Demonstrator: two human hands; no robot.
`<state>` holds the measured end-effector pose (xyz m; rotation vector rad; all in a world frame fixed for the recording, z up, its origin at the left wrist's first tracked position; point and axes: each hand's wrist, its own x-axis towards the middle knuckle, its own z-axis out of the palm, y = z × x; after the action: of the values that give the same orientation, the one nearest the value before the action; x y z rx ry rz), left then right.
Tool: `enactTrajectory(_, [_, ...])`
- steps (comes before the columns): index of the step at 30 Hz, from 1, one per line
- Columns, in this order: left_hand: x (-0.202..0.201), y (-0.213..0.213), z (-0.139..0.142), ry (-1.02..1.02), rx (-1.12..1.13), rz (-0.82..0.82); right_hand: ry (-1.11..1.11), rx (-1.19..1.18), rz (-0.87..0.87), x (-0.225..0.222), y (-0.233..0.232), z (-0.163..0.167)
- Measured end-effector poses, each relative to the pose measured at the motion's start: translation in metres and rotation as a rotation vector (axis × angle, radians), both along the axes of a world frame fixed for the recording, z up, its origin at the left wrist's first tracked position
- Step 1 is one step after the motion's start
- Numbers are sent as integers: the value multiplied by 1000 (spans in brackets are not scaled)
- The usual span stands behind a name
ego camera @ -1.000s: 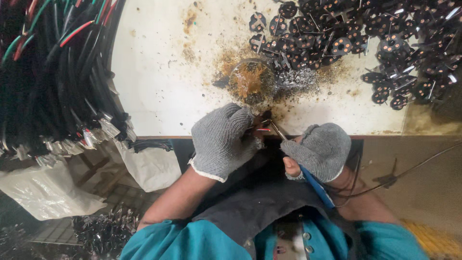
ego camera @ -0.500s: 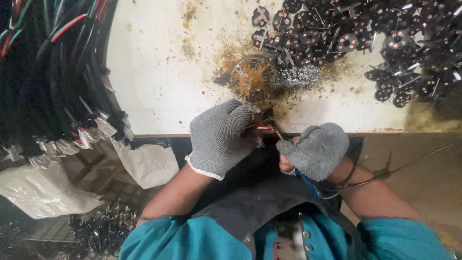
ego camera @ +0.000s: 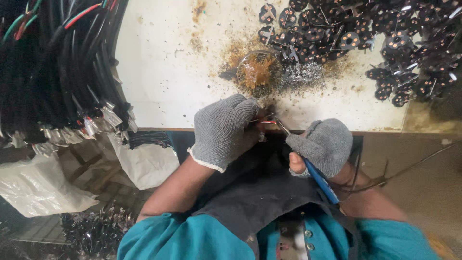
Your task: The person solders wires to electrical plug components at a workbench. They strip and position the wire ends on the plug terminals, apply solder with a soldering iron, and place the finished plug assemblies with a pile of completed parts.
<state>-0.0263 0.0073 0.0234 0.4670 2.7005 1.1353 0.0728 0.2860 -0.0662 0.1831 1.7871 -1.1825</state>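
Observation:
My left hand (ego camera: 225, 130), in a grey knit glove, is closed around a small black part with thin red wires (ego camera: 262, 121) at the near edge of the white table (ego camera: 163, 72). My right hand (ego camera: 323, 145), also gloved, grips a blue-handled soldering iron (ego camera: 315, 174). Its metal tip (ego camera: 281, 126) touches the wires by my left fingers. What lies inside my left fist is mostly hidden.
A round dish of brown flux (ego camera: 259, 71) sits just beyond my hands, with grey solder scraps (ego camera: 303, 74) beside it. A heap of black round connectors (ego camera: 380, 38) fills the far right. Black cable bundles (ego camera: 53, 62) hang at left, over white plastic bags (ego camera: 43, 188).
Both hands stay at the table edge, pressed slightly closer together. The iron's tip remains at the wires. The view has shifted a little.

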Motion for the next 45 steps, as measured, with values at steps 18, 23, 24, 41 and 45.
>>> enactTrajectory(18, [-2, 4, -3, 15, -9, 21, -858, -969, -645, 17, 12, -52])
enactTrajectory(23, [0, 4, -4, 26, -22, 20, -2, -206, 110, 19, 11, -48])
enactTrajectory(24, [1, 4, -4, 29, -25, 23, -283, -402, -224, 17, 9, -42])
enactTrajectory(41, [-1, 4, -2, 1, -40, 9, 819, 105, -80, -48, -30, 91])
enactTrajectory(45, [-2, 3, -2, 27, -44, 4, 358, -480, -645, -67, -55, 77])
